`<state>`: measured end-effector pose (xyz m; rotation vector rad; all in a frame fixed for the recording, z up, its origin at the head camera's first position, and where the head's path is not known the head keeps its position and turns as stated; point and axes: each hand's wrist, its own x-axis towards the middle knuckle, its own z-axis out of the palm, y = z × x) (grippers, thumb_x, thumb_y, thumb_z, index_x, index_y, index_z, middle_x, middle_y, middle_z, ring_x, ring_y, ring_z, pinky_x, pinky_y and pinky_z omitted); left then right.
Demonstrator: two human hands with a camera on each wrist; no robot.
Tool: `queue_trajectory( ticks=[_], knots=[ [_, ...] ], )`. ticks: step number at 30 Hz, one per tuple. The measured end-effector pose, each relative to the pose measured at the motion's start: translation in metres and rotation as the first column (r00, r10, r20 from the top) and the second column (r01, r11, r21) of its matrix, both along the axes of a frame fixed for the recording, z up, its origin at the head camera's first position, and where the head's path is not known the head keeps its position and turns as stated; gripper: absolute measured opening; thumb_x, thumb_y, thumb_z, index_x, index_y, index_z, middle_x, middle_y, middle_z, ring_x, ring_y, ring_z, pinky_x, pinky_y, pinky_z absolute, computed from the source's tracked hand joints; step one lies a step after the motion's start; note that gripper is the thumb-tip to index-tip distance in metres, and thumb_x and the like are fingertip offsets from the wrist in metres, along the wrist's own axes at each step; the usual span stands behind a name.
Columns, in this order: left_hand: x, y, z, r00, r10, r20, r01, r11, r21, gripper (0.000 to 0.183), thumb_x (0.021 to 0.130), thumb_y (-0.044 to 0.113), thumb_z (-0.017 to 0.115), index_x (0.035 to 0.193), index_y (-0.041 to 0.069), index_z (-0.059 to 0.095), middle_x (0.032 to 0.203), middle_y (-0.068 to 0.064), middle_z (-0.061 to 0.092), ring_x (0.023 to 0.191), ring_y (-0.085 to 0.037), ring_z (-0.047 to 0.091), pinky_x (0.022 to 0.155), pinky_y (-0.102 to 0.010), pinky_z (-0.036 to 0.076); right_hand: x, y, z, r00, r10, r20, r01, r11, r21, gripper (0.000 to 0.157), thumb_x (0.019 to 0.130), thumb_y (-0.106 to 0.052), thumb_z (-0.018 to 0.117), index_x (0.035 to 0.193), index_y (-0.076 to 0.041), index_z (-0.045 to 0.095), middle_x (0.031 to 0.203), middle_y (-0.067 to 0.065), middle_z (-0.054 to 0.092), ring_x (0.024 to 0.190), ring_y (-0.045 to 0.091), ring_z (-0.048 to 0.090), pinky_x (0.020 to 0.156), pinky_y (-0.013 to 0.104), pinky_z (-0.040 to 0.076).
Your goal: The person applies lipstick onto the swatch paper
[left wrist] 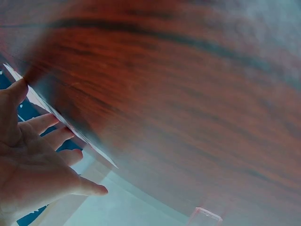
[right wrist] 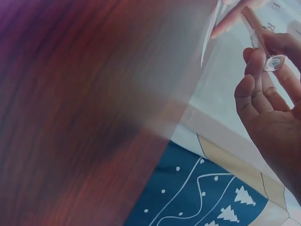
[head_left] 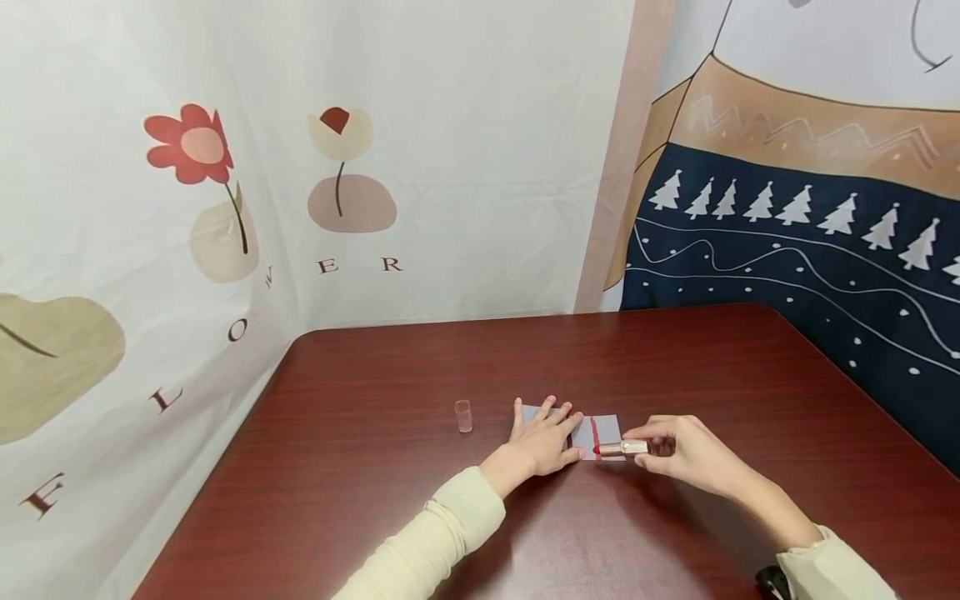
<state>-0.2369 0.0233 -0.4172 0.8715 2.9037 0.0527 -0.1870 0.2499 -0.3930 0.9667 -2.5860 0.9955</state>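
A pale sheet of paper point(head_left: 608, 428) lies on the table, with a red streak point(head_left: 595, 432) running across its right part. My left hand point(head_left: 542, 440) rests flat on the paper's left part, fingers spread, hiding some of it. In my right hand point(head_left: 688, 454) is a lipstick point(head_left: 624, 448), pinched between thumb and fingers. Its red tip points left and is over the lower end of the streak; whether it touches the paper I cannot tell. The right wrist view shows the lipstick's clear, faceted base point(right wrist: 274, 63) beside the fingers.
A clear cap point(head_left: 464, 416) sits on the dark red wooden table point(head_left: 375, 500), left of my left hand. Printed cloth point(head_left: 480, 167) hangs behind the table and along its left side. A dark navy section with white trees point(head_left: 750, 250) hangs at the right.
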Motion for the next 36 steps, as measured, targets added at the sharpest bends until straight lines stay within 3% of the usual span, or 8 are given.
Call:
queue_trajectory(
  ticks=[12,17,20,22,24,26,29,36],
  knots=[
    [-0.003,-0.008,-0.003,0.993,0.034,0.117,-0.056,0.98,0.191,0.063,0.083,0.04,0.063,0.14,0.019,0.044,0.146,0.002,0.036,0.139,-0.022,0.017,0.102,-0.064,0.007,0.002,-0.001,-0.001,0.989,-0.145,0.014,0.146,0.988,-0.052,0.026,0.074,-0.002,0.075,0.099,-0.005,0.071,0.07,-0.013,0.052,0.058,0.003,0.045,0.048,0.021,0.039],
    [-0.007,-0.018,0.004,0.989,0.087,0.122,-0.134,0.879,0.458,0.062,0.088,0.039,0.058,0.139,0.008,0.043,0.147,-0.01,0.033,0.139,-0.025,0.018,0.102,-0.064,0.013,0.003,-0.005,-0.001,0.978,-0.198,0.063,0.203,0.974,-0.096,0.026,0.077,-0.005,0.075,0.103,-0.003,0.07,0.075,-0.009,0.058,0.061,0.004,0.05,0.052,0.021,0.043],
    [-0.001,-0.019,0.01,0.962,0.136,0.237,-0.264,0.686,0.678,0.048,0.089,0.033,0.059,0.126,0.002,0.056,0.132,-0.011,0.052,0.125,-0.024,0.043,0.1,-0.049,0.031,0.002,-0.009,0.001,0.965,-0.226,0.132,0.246,0.956,-0.161,0.03,0.08,-0.009,0.073,0.108,-0.002,0.068,0.081,0.0,0.064,0.065,0.006,0.055,0.054,0.022,0.047],
    [0.008,-0.015,0.011,0.909,0.079,0.41,-0.398,0.463,0.792,0.039,0.088,0.026,0.062,0.116,-0.001,0.062,0.118,-0.012,0.06,0.11,-0.027,0.053,0.09,-0.044,0.042,0.001,-0.014,0.004,0.954,-0.225,0.197,0.266,0.94,-0.215,0.033,0.082,-0.012,0.071,0.113,0.0,0.066,0.088,0.006,0.067,0.069,0.009,0.06,0.056,0.025,0.049],
    [0.018,-0.008,0.01,0.813,-0.068,0.578,-0.552,0.224,0.803,0.039,0.088,0.025,0.062,0.113,-0.004,0.063,0.113,-0.013,0.063,0.105,-0.03,0.056,0.088,-0.043,0.043,-0.001,-0.02,0.005,0.945,-0.21,0.249,0.274,0.925,-0.263,0.035,0.084,-0.014,0.069,0.116,0.001,0.063,0.094,0.011,0.067,0.071,0.015,0.062,0.058,0.028,0.051],
    [0.028,0.001,0.009,0.702,-0.225,0.676,-0.689,0.029,0.725,0.04,0.089,0.026,0.061,0.115,-0.005,0.061,0.115,-0.014,0.061,0.11,-0.033,0.053,0.092,-0.05,0.039,-0.002,-0.028,0.007,0.94,-0.18,0.291,0.268,0.917,-0.297,0.036,0.086,-0.016,0.068,0.118,0.001,0.062,0.098,0.013,0.066,0.072,0.017,0.063,0.058,0.029,0.051],
    [0.039,0.014,0.009,0.614,-0.361,0.702,-0.776,-0.115,0.62,0.042,0.091,0.032,0.059,0.119,0.0,0.06,0.119,-0.01,0.061,0.119,-0.032,0.048,0.098,-0.059,0.028,-0.004,-0.039,0.006,0.94,-0.124,0.318,0.229,0.92,-0.319,0.035,0.086,-0.015,0.067,0.116,0.002,0.062,0.1,0.013,0.066,0.073,0.016,0.062,0.058,0.027,0.05],
    [0.048,0.024,0.017,0.609,-0.372,0.701,-0.793,-0.314,0.522,0.032,0.089,0.032,0.061,0.111,0.009,0.068,0.106,-0.004,0.067,0.112,-0.027,0.054,0.1,-0.058,0.023,-0.001,-0.056,0.008,0.883,-0.078,0.463,0.276,0.884,-0.376,0.035,0.089,-0.018,0.064,0.115,0.006,0.059,0.091,0.016,0.064,0.063,0.019,0.058,0.054,0.028,0.048]
  ],
)
